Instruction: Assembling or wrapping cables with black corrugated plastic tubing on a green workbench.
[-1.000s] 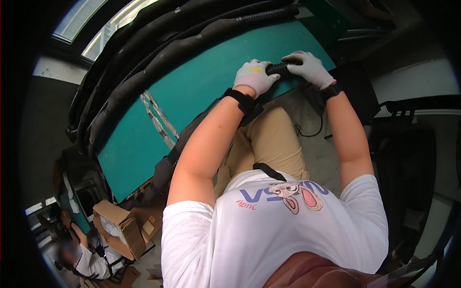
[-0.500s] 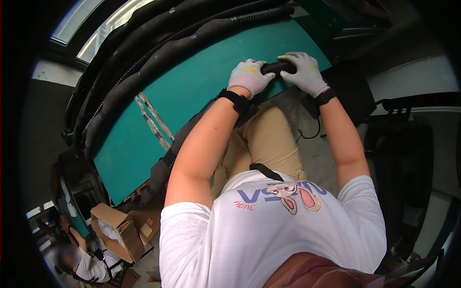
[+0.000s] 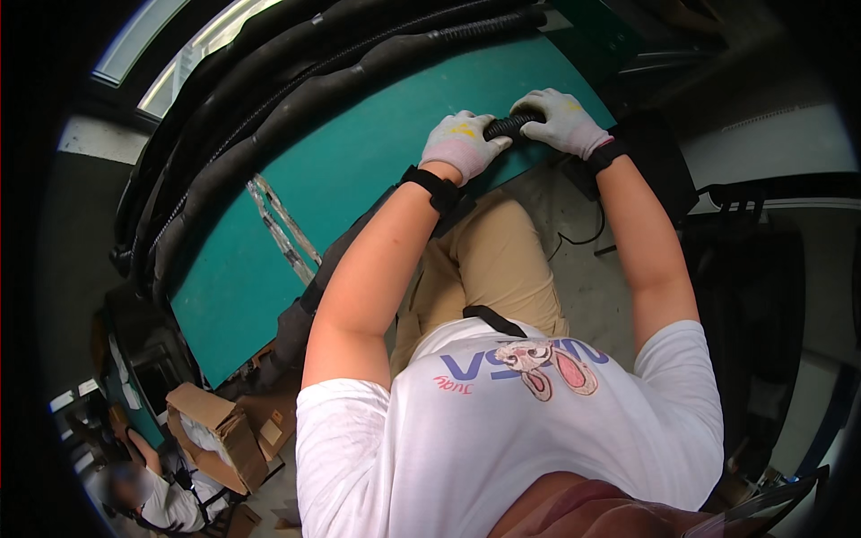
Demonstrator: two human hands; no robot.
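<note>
In white gloves, both hands grip a black corrugated hose (image 3: 514, 125) above the right part of a green tabletop (image 3: 408, 117). My left hand (image 3: 459, 143) is closed round it on the left, thumb along its near side. A short ribbed stretch shows between the gloves. At its right end, my right hand (image 3: 565, 123) has its fingers wrapped over the hose, which hides that end. A dark padded tube (image 3: 345, 255) runs along the near table edge, partly behind my left forearm; whether it joins the ribbed hose I cannot tell.
Several thick black hoses (image 3: 296, 112) lie bundled along the table's far and left edges. Shiny tape strips (image 3: 284, 227) cross the tabletop. An opened cardboard box (image 3: 211, 430) stands at lower left, near another person (image 3: 170, 502). A black cable (image 3: 583, 240) hangs right of my legs.
My right hand has shifted slightly up, and its fingers have turned a little on the hose. My left hand keeps its hold, almost in place.
</note>
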